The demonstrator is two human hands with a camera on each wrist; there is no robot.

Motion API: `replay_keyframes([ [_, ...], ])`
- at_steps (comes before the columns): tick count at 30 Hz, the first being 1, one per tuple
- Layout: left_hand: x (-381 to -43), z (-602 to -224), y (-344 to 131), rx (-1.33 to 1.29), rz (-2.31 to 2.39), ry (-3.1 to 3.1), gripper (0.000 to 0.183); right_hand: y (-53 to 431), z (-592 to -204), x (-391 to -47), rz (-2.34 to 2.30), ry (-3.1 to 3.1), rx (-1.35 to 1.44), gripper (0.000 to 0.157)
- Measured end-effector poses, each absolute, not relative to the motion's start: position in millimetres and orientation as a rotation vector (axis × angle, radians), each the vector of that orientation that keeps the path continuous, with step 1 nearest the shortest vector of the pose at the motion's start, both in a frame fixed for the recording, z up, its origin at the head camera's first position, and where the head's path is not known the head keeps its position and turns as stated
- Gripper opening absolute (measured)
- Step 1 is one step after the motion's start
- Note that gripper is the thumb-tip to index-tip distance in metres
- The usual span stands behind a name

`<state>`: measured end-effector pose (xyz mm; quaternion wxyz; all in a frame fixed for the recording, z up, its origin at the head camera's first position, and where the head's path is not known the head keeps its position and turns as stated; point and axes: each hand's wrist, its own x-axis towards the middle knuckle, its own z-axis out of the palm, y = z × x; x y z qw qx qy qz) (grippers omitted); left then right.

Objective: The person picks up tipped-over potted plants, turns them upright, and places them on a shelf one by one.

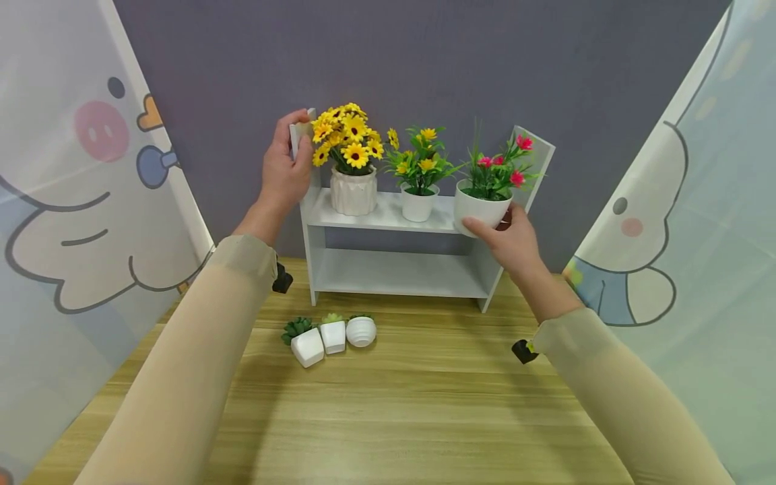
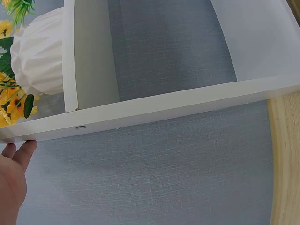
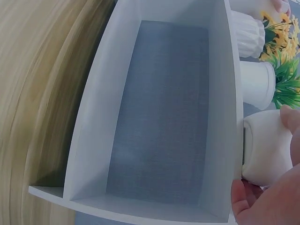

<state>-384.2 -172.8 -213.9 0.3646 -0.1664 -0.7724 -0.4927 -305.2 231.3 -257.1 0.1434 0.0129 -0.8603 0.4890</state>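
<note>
A white two-tier shelf (image 1: 400, 273) stands against the grey wall. My left hand (image 1: 286, 165) grips the upper part of its left side panel (image 2: 154, 105), fingers and thumb at the panel's edge. With thumb and fingers around it, my right hand (image 1: 518, 246) holds a white round flowerpot (image 1: 479, 212) with pink flowers at the right end of the upper board. In the right wrist view the pot's base is close to that board; contact is hard to tell. Beside it stand a small white pot (image 1: 418, 205) with yellow flowers and a ribbed pot (image 1: 353, 193) of sunflowers.
On the wooden table (image 1: 424, 404), left of centre, lie three small white succulent pots: two angular ones (image 1: 307, 347) (image 1: 333, 337) and a round ribbed one (image 1: 361, 332). Cartoon-printed curtains (image 1: 60, 202) hang at both sides.
</note>
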Motion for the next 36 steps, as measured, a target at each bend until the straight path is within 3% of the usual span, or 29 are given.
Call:
replay_keyframes([
  [15, -384, -214, -173, -0.424, -1.26, -1.993, 0.047, 222, -259, -320, 1.407, -2.428, -0.078, 0.113],
  [36, -385, -214, -174, -0.438, -1.262, -1.988, 0.046, 206, -264, -334, 1.277, -2.362, -0.15, 0.102],
])
